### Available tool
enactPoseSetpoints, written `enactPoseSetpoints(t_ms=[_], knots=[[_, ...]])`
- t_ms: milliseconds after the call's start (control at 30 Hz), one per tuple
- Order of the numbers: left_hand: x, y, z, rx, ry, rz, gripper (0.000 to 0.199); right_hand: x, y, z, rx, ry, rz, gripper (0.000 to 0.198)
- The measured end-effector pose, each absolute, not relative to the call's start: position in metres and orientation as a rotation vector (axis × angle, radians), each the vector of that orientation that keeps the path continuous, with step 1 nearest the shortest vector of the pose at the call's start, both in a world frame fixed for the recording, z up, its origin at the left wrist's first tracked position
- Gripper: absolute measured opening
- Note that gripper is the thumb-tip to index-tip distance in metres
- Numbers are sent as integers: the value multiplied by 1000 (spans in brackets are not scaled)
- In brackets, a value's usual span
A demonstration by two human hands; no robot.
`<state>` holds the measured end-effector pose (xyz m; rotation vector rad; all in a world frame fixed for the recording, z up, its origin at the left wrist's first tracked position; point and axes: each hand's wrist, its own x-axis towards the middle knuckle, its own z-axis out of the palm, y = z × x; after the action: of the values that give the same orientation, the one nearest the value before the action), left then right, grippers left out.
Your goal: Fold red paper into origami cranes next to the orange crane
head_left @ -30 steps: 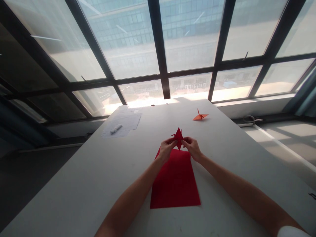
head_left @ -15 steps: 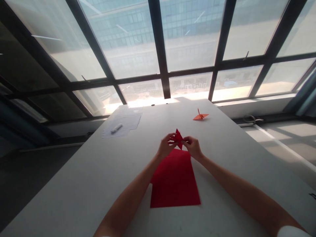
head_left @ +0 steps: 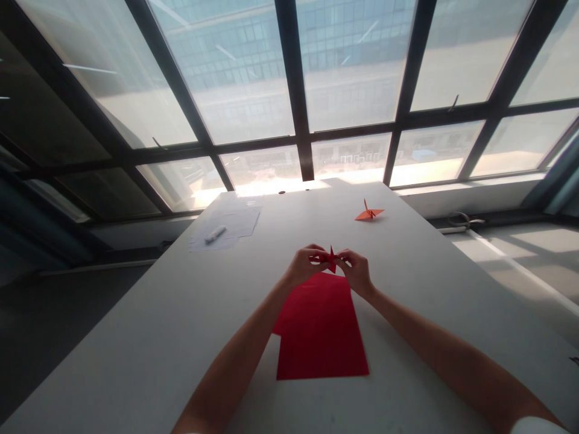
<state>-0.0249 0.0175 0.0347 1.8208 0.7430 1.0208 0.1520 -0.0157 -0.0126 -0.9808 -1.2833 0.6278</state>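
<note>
Between my two hands is a small folded red origami piece [head_left: 332,259], held just above the far end of a red paper sheet [head_left: 323,331]. My left hand [head_left: 306,265] is closed on its left side, thumb and fingers pinching it. On its right side, the fingertips of my right hand [head_left: 357,270] pinch it as well. Pointed tips of the folded paper stick out above and below the fingers; the rest of its shape is covered by them. Beyond my right hand stands a finished orange-red paper crane [head_left: 370,213] with spread wings.
White paper sheets [head_left: 244,218] lie at the far left of the white table [head_left: 181,337], with a white, tube-like object [head_left: 215,234] on top. Large dark-framed windows [head_left: 353,66] rise behind the table. A coiled cable [head_left: 459,220] sits beyond its right side.
The folded red paper has been turned in my hands, so it shows narrower now with its upper tip lower. Both hands keep their pinch on it. The view has shifted slightly.
</note>
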Motion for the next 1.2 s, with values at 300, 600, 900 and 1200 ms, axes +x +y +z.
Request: enactPoseSetpoints(t_ms=[300, 600, 900, 1200], knots=[[-21, 17, 24, 1710, 742, 904, 35, 151, -8, -20, -969, -1062, 737, 21], [-32, 15, 33, 1667, 469, 846, 50, 151, -12, -10, -802, -979, 1052, 36], [-18, 19, 12, 1761, 751, 1137, 24, 148, -16, -7, -773, -934, 1100, 39], [-8, 10, 1, 1655, 785, 1152, 28, 145, -11, -12, -826, -912, 818, 33]])
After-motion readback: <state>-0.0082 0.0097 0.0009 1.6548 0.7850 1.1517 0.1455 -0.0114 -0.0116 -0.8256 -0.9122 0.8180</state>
